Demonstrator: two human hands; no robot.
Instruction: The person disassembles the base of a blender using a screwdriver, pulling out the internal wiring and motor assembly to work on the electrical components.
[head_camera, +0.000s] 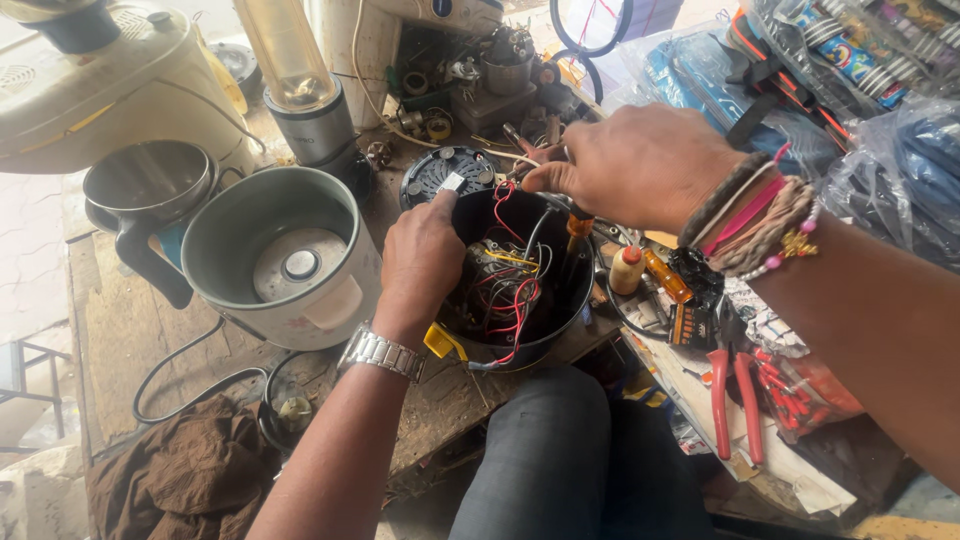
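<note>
The left hand (420, 262), a steel watch on its wrist, is clamped on the near rim of a round black plastic appliance housing (575, 300) packed with red, yellow and black wires (515, 300). The right hand (640, 165) above it pinches what looks like an orange-handled screwdriver (578, 228) pointing down into the housing. Left of the left hand sits a grey rice-cooker body (230, 255) on the wooden counter (120, 320); right of the right hand lie red-handled pliers (735, 395)

At the frame's centre: 2 bare hands (425, 262), 1 open black round appliance housing (520, 290). To its left: 1 grey rice-cooker body (240, 240), 1 steel jug (150, 185). At lower right: 1 pair of red-handled pliers (737, 395).
</note>
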